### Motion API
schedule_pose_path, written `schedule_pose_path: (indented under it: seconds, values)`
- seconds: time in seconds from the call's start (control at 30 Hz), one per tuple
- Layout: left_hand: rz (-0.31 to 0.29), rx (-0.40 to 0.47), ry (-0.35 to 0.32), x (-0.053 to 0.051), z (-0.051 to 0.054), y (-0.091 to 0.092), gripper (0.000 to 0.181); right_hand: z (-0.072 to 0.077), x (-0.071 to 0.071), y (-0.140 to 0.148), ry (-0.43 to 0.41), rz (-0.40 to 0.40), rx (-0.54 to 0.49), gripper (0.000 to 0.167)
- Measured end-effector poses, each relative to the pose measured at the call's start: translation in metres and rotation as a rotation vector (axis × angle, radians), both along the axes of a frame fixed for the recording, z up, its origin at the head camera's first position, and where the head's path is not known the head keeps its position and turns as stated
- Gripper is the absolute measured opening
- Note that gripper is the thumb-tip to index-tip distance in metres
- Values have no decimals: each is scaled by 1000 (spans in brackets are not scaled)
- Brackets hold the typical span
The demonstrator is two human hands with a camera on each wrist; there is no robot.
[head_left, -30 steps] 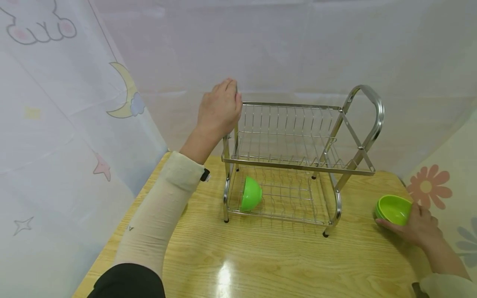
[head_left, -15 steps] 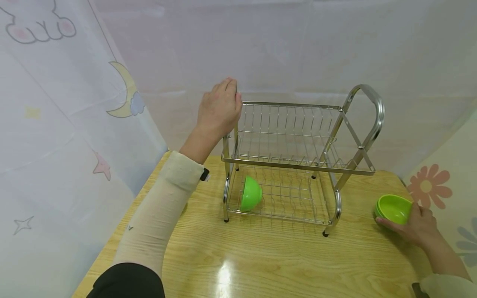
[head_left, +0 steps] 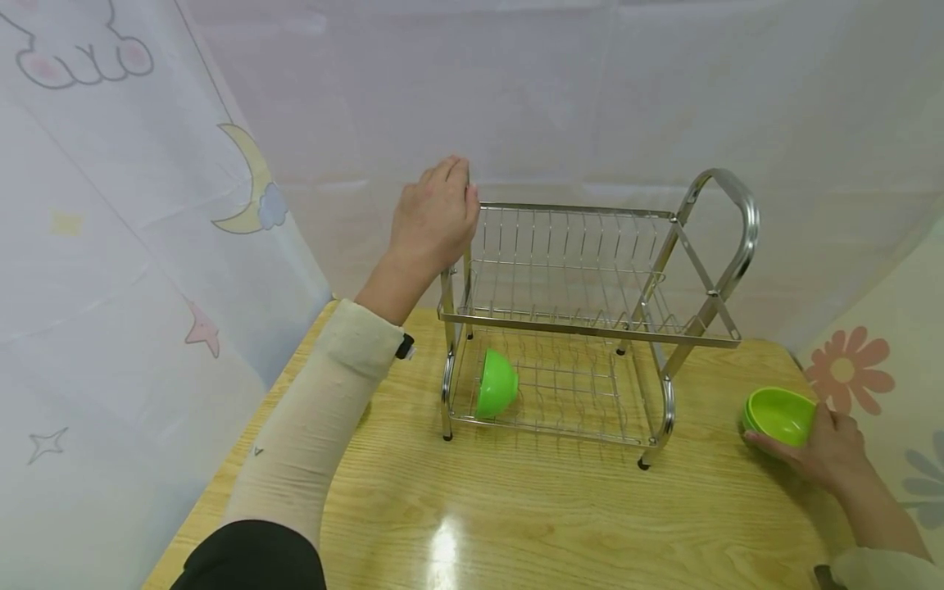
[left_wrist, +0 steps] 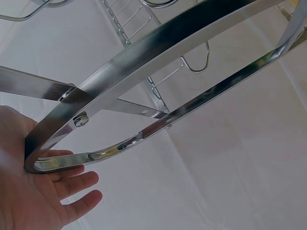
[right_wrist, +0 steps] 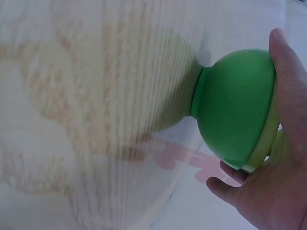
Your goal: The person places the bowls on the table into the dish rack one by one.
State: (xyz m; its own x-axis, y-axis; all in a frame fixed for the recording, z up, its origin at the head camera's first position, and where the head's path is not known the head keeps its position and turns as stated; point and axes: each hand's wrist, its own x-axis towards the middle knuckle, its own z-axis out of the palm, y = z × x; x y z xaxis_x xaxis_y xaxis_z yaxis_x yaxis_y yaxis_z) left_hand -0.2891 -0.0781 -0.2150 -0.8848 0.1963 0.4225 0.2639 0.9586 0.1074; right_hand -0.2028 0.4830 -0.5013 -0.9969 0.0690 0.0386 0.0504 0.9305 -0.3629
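Left hand (head_left: 435, 213) rests spread against the rack (head_left: 590, 330) — a bowl (head_left: 498, 385) sideways inside — while right hand (head_left: 837, 449) grips nested bowls (head_left: 780, 416).

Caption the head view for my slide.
Left hand rests on wire rack, right hand holds stacked bowls; green bowl on lower tier.

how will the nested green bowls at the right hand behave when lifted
The nested bowls look like thin plastic, so they're probably light and stiff. Their glossy surface may be slippery. Being stacked, they might slip apart if gripped unevenly.
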Motion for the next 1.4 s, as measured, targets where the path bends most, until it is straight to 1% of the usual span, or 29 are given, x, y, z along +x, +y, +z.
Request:
schedule_pose_path:
  seconds: [0.13, 0.23, 0.33, 0.57, 0.83, 1.0, 1.13, 1.4]
  values:
    - [-5, 3, 6, 0, -1, 0, 56, -2, 0, 1, 9, 6, 1, 128]
    - [-6, 4, 12, 0, -1, 0, 55, 0, 0, 0, 19, 3, 1, 127]
    - [-5, 4, 11, 1, -1, 0, 55, 1, 0, -1, 37, -5, 3, 126]
    - [-10, 13, 13, 1, 1, 1, 55, 1, 2, -2, 55, -27, -9, 129]
    - [-9, 13, 12, 1, 0, 1, 54, 6, 3, -1, 67, -17, 6, 123]
    - [-6, 13, 4, 1, 0, 1, 55, 11, 4, -3, 88, -21, 20, 122]
    - [-2, 9, -3, 0, -1, 1, 55, 15, 3, -5, 131, -16, 21, 119]
    - [-7, 18, 11, 0, -2, 0, 54, 27, 7, -16, 189, -3, 8, 112]
